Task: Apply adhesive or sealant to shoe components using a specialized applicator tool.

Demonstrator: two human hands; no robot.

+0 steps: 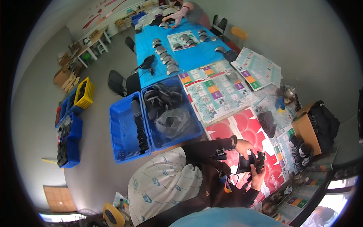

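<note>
Well beyond the left hand (pixel 244 146) runs a long table under a blue cover (pixel 191 62), a co-worker (pixel 189 15) at its far end; no risk to the hands is noted at that distance. Nearer, on the left-hand side, are 2 blue crates: an outer crate (pixel 121 126) with 1 row of dark pieces (pixel 140 130), and an inner crate (pixel 193 123) holding loose dark curved pieces and a clear plastic bag (pixel 173 123). The bag could snag on a passing sleeve and drag pieces out.

Under both hands lies a red printed sheet (pixel 223 130); if unfixed, which cannot be confirmed, it could slide under pressure. Ahead of the hands, a cardboard box (pixel 306 132) carries black goods (pixel 325 125) heaped over its rim; a knock could spill them. Closer, ahead of the left hand, a leaning stack (pixel 267 124) could topple under a careless reach.

Between the hands is a black piece (pixel 245 163). The hands are close together, left fingers at its upper edge, right hand (pixel 258 178) at its lower side. A dark bunched part (pixel 260 160) adjoins it; attachment cannot be told. Uneven pull could distort the piece; early release could drop it. On the left wrist, a dark watch (pixel 234 142) could catch trailing material.
</note>
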